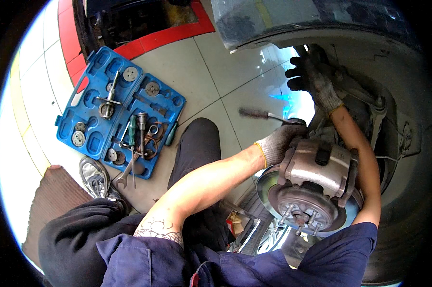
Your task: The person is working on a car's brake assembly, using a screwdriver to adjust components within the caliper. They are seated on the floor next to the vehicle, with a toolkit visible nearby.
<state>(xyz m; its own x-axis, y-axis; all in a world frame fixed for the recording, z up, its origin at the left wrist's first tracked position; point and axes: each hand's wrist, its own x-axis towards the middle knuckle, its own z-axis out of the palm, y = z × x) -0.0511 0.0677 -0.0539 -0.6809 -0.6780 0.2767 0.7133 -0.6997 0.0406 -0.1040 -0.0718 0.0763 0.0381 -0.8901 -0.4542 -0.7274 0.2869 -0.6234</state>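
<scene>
My left hand point(279, 143), in a dirty grey-white work glove, is closed beside the brake caliper point(316, 165). A black-handled tool point(254, 113) with a metal shank runs into its fingers, the handle pointing left; the tool's other end is hidden. Higher up, by the dark suspension parts, my right hand point(321, 88) wears a similar glove with blackened fingers. Those fingers are spread apart and hold nothing visible. Below the caliper are the shiny brake disc point(268, 184) and the rusty hub point(303, 215) with several studs.
An open blue tool case point(94, 136) lies on the tiled floor at left, with round metal adapters, a threaded tool, screwdrivers and a wrench point(125, 178). The car's bodywork point(311, 19) overhangs the wheel arch at upper right. A loose wheel point(273, 237) lies below the hub.
</scene>
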